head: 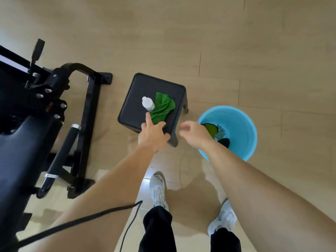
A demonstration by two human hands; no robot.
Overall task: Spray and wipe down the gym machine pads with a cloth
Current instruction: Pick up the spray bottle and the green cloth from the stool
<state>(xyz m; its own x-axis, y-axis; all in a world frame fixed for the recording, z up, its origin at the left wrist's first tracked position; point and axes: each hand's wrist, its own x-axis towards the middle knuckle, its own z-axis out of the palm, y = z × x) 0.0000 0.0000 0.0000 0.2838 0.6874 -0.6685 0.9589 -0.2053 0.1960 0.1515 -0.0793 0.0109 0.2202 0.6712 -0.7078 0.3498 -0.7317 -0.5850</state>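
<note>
Fingers (148,118) of the left hand (152,132) are spread straight over the green cloth's (162,108) near end, holding nothing; the right hand (194,132) is loosely curled, empty, by the bucket (241,124). The cloth lies crumpled on the stool (141,91) against the white bottle (148,104): likely soft, light, limp, so pinch a bunched fold. Count: 1 cloth and 1 bottle on 1 stool, 1 bucket.

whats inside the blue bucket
Inside the bucket lie a yellow-green cloth, a pale blue item and a dark item. The right hand and forearm cover its near left part.
</note>
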